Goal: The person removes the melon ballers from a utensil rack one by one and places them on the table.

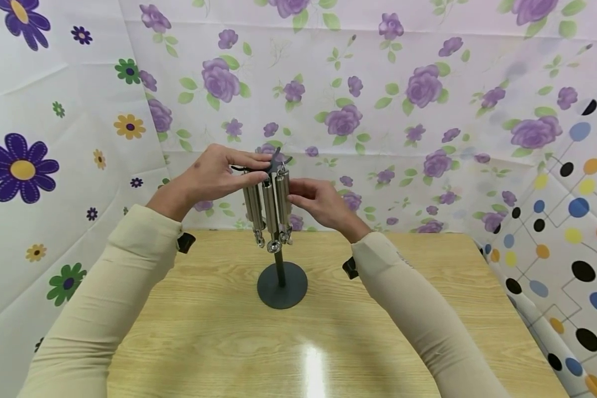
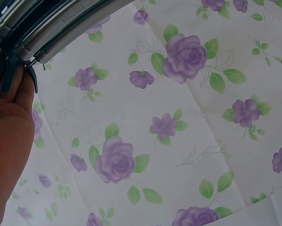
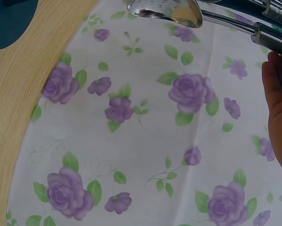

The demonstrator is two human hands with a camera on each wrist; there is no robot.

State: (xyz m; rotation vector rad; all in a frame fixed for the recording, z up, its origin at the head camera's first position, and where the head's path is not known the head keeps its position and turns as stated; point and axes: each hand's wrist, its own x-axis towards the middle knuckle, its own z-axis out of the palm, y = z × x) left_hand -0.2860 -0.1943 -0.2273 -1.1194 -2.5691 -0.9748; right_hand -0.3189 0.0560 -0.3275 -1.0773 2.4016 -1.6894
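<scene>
A dark round-based stand [image 1: 282, 297] is upright on the wooden table [image 1: 214, 326], with several metal kitchen utensils [image 1: 270, 207] hanging close together around its pole, handles up and heads down, above the base. The left hand [image 1: 216, 174] comes in from the left of the stand and pinches its hooked top, the fingers lying over it and the thumb lower down, beside the upper ends of the handles. The right hand [image 1: 323, 203] is at the right side of the stand, lower than the left, its fingers and thumb against the handle nearest it; whether they close round that handle cannot be told, as the fingertips are partly hidden. In the right wrist view a shiny spoon-like head [image 3: 167, 12] shows on a hanging utensil beside the stand. Behind the stand hangs a white cloth with purple roses [image 1: 403, 143]; to its left is a cloth with bold daisies [image 1: 22, 221], and to its right one with coloured dots [image 1: 569, 215]. Cream sleeves [image 1: 104, 287] reach toward the stand from both sides.
</scene>
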